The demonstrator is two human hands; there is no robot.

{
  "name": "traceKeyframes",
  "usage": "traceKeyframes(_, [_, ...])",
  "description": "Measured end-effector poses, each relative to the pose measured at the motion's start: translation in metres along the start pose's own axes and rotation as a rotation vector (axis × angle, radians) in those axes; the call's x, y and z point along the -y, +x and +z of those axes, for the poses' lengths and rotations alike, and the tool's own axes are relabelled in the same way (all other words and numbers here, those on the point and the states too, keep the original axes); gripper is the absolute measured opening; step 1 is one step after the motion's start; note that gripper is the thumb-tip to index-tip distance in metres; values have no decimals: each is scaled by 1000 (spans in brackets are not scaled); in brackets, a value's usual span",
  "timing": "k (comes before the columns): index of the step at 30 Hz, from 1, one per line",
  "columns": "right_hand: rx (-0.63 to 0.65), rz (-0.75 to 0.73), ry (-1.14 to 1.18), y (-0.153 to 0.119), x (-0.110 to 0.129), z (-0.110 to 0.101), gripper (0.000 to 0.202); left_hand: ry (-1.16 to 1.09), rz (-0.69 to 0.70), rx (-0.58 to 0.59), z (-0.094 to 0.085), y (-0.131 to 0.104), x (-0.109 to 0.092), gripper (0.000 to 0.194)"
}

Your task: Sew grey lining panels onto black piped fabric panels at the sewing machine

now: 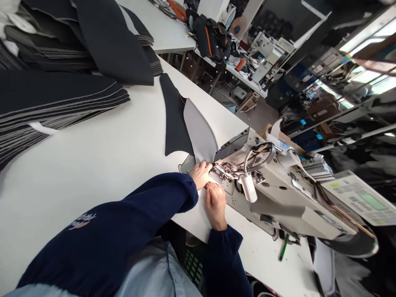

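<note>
A sewing machine point(269, 185) stands to the right, its presser foot area point(220, 171) close to both hands. My left hand point(201, 174) is closed on the near end of a light grey fabric panel point(199, 130), just left of the needle area. That panel curves up and away, joined or lying against a dark fabric piece point(176, 119) flat on the table. My right hand point(215, 205) is closed in front of the needle plate, fingertips pinched together. Whatever those fingertips hold is hidden.
Stacks of dark cut fabric pieces point(55, 95) lie on the white table point(93, 165) at the left. A lamp point(248, 187) hangs off the machine head, and a control panel point(365, 198) sits at right. A green pen-like tool point(284, 247) rests at the table's near right.
</note>
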State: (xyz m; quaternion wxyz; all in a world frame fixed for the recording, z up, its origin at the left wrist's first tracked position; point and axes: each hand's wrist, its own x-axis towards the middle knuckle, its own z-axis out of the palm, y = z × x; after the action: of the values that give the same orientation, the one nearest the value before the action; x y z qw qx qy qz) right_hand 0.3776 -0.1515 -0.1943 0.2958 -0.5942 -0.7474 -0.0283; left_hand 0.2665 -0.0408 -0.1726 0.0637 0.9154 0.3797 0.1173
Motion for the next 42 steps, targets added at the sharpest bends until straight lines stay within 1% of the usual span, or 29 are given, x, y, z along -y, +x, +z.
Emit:
traceKeyframes(6, [-27, 7, -12, -3, -1, 1, 26, -89, -9, 70, -3, 1, 5, 38])
traceKeyframes(11, [-33, -13, -43, 0, -3, 3, 24, -143, 40, 94, -11, 0, 9, 36])
traceKeyframes(13, [-49, 6, -7, -1, 0, 2, 23, -157, 68, 97, -16, -1, 12, 33])
traceKeyframes(15, [-77, 73, 78, -7, 10, 1, 23, -188, 54, 92, -23, -6, 18, 29])
traceKeyframes(17, [-103, 188, 220, -15, 24, -1, 24, -217, 11, 93, -32, -18, 26, 27])
traceKeyframes(18, [-109, 259, 304, -19, 32, -2, 25, -224, -11, 94, -37, -27, 31, 26])
traceKeyframes(20, [-118, 393, 454, -25, 48, -3, 30, -222, -19, 81, -49, -53, 41, 25])
traceKeyframes(22, [-121, 463, 508, -24, 59, -4, 35, -214, 8, 53, -62, -84, 48, 25])
traceKeyframes(23, [-120, 454, 491, -21, 62, -3, 37, -208, 20, 38, -70, -98, 50, 26])
traceKeyframes(25, [-102, 361, 391, -14, 65, -2, 39, -183, 42, 37, -82, -124, 52, 31])
traceKeyframes(28, [-35, 196, 211, -4, 65, 0, 38, -120, 92, 64, -91, -148, 49, 32])
traceKeyframes(31, [22, 109, 34, -3, 66, 1, 30, -56, 162, 71, -86, -157, 45, 29])
traceKeyframes(33, [35, 84, -59, -4, 69, -1, 27, -40, 190, 45, -81, -159, 43, 23])
traceKeyframes(35, [25, 60, -102, -4, 70, -3, 27, -79, 196, 11, -79, -160, 42, 21])
traceKeyframes(37, [26, 11, -124, -1, 70, -6, 29, -214, 172, -7, -83, -162, 42, 26])
traceKeyframes(39, [67, -82, -141, 5, 66, -6, 31, -450, 100, -6, -92, -169, 45, 27])
traceKeyframes(40, [97, -130, -143, 8, 63, -5, 31, -591, 38, 4, -96, -174, 47, 27])
traceKeyframes(42, [130, -176, -121, 15, 55, -2, 29, -887, -152, 27, -104, -187, 54, 26])
